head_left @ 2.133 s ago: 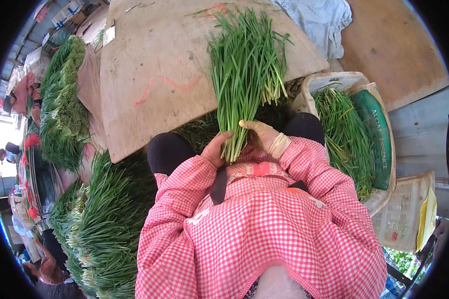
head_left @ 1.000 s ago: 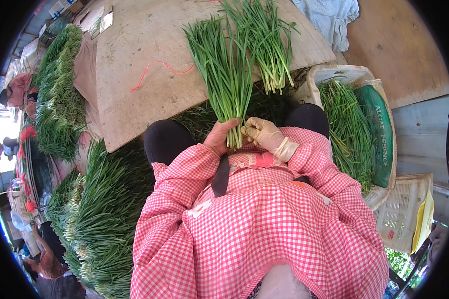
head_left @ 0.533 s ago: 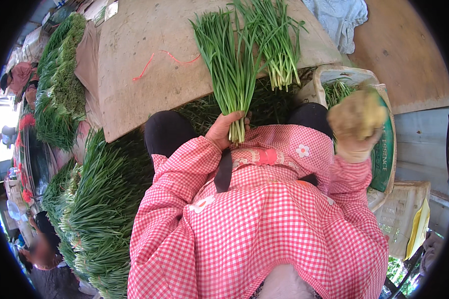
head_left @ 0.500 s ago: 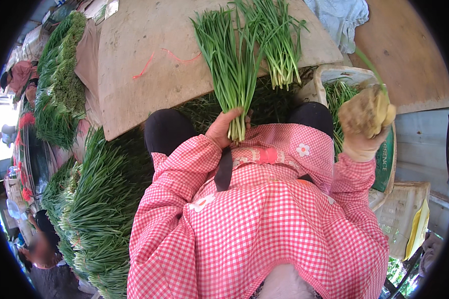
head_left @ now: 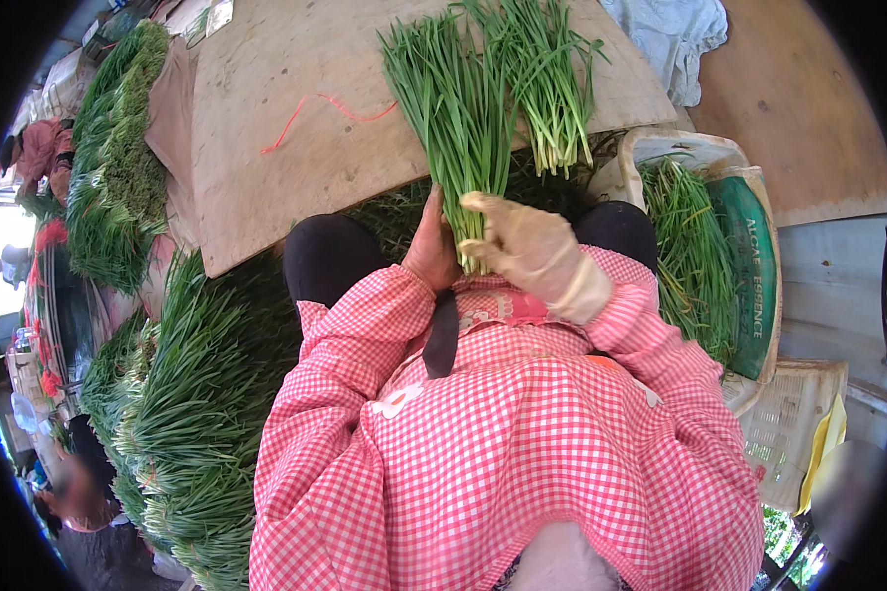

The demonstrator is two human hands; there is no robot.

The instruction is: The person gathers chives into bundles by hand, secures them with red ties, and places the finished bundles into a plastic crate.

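A bunch of garlic chives (head_left: 453,128) lies over the board's near edge, its pale stem ends toward me. My left hand (head_left: 434,241), bare, holds the bunch from its left side near the stem ends; its far fingers are hidden behind the stems. From the right, my right hand (head_left: 537,246), in a dirty cream glove, reaches over those stems. Its thumb and forefinger are apart at the bunch, with nothing visible held between them. A second, looser bunch of chives (head_left: 552,98) rests on the board just to the right.
The wooden board (head_left: 286,89) carries a red tie strip (head_left: 310,108). A lined tub (head_left: 769,286) of greens stands at my right. Large heaps of chives (head_left: 202,414) rise on the left. A pale cloth (head_left: 675,39) lies at the far right. Other people sit at the far left.
My right hand has come from above the tub at right to the stem ends, and the stalk it carried no longer shows. My left thumb has shifted from across the stems to beside them.
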